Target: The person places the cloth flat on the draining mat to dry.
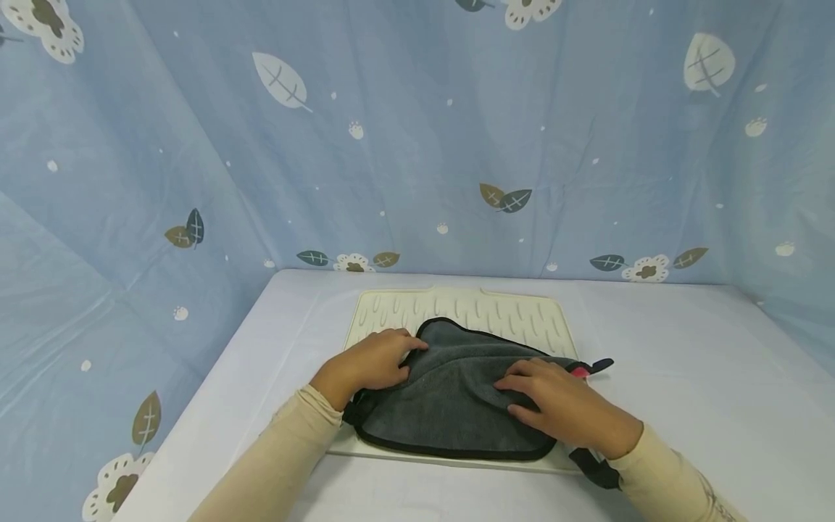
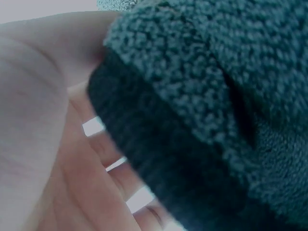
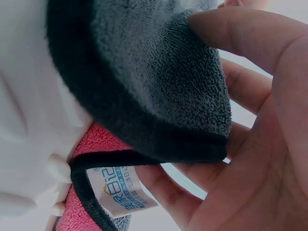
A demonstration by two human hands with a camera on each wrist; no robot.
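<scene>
Cloth [image 1: 457,428] lies across the near part of the mat [image 1: 522,319] on the desk [image 1: 691,370], the left hand [image 1: 373,360] grasping its left edge between thumb and fingers, the right hand [image 1: 562,402] pinching its right side.

Blue “日记” on the white label [image 3: 118,188] of the cloth [image 3: 74,212]

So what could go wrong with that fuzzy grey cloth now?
The grey cloth is rumpled between the left hand and the right hand, so it might stay lumpy. It lies on the ridged mat, so a hard tug could drag the mat along. And a black strap pokes out by the right wrist, so it might catch there.
</scene>
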